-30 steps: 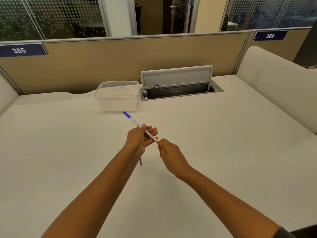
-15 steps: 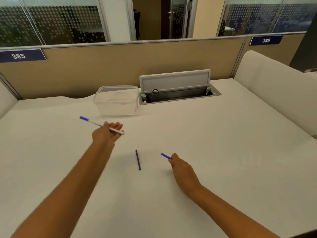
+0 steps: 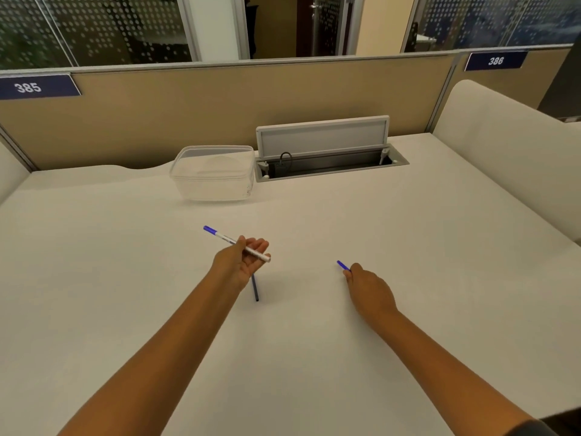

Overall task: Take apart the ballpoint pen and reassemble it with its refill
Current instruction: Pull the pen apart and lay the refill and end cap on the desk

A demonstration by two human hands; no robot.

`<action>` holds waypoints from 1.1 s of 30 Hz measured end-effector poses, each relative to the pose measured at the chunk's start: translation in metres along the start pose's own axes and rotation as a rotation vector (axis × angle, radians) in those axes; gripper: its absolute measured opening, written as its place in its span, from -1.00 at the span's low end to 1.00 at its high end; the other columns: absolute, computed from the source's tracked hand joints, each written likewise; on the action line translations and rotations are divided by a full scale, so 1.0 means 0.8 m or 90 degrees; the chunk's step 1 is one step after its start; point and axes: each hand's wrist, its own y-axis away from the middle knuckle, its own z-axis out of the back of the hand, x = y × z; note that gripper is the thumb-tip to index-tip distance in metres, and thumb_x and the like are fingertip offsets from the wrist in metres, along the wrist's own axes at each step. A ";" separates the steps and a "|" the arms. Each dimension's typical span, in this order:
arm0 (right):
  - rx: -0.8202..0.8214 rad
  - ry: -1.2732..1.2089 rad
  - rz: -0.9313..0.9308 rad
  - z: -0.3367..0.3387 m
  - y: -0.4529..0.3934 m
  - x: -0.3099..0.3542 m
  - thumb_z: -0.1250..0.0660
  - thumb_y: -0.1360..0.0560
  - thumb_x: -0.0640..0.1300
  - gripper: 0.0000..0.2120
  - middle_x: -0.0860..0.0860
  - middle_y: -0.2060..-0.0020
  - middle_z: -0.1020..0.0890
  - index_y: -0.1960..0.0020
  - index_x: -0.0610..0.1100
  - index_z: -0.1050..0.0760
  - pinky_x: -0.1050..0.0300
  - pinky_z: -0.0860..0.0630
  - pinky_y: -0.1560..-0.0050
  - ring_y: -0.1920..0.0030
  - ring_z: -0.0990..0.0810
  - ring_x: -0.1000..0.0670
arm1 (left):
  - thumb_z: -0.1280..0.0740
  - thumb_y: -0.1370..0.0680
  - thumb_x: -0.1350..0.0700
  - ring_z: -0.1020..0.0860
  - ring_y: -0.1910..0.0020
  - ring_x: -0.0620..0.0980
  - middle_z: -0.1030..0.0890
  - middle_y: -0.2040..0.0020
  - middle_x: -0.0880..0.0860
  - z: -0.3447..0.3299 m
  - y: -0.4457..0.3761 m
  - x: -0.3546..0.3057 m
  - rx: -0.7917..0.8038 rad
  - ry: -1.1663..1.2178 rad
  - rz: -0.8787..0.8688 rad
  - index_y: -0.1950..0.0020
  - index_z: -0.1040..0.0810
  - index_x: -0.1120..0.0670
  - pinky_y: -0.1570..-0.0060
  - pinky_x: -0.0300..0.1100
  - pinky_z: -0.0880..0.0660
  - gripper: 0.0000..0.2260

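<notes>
At the far left, a blue plate reading 385 sits on the tan partition behind the white table. Further right, a clear plastic container stands near the back of the table, just beside an open cable hatch with its lid tilted up. In front of the container, the left hand is raised above the table, its fingers curled around the white pen barrel, thumb pressing it from above. The barrel slants up and to the left, its blue end cap pointing away from the hand and its open end poking out past the fingers on the right. Just below that hand, a thin dark refill lies on the table, its upper end hidden behind the hand. Well to the right, the right hand is low over the table, fingers pinched on a small blue pen piece that sticks out up and to the left; whether this piece touches the table cannot be told. Another blue plate, 386, is mounted at the far right.
</notes>
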 end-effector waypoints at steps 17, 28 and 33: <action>-0.009 -0.094 -0.062 0.031 -0.011 0.026 -0.15 -0.52 0.18 -0.51 -0.17 0.04 -0.56 -0.17 -0.23 -0.29 0.10 -0.38 0.18 0.10 -0.55 -0.15 | -0.17 -0.59 0.14 -0.61 0.24 0.06 -0.62 0.21 0.18 -0.005 0.006 0.034 -0.002 -0.148 0.061 0.17 -0.49 0.24 0.50 -0.10 -0.60 -0.77; 0.208 -0.355 0.094 0.024 0.000 0.109 -0.33 -0.47 -0.10 -0.81 -0.11 0.09 -0.67 -0.04 -0.15 -0.59 0.33 -0.43 0.25 0.26 -0.53 0.08 | -0.25 -0.55 0.14 -0.58 0.16 0.11 -0.56 -0.02 0.20 -0.028 0.027 0.059 0.012 -0.278 0.039 -0.01 -0.53 0.20 0.23 0.00 -0.55 -0.85; 0.261 -0.481 -0.010 0.015 -0.005 0.098 -0.33 -0.49 -0.12 -0.81 -0.14 0.04 -0.67 -0.03 -0.21 -0.56 0.31 -0.55 0.25 0.22 -0.63 0.04 | -0.25 -0.54 0.02 -0.46 -0.24 0.16 -0.46 -0.29 0.15 -0.022 0.037 0.056 0.048 -0.384 -0.031 -0.29 -0.41 0.20 -0.12 0.06 -0.47 -0.62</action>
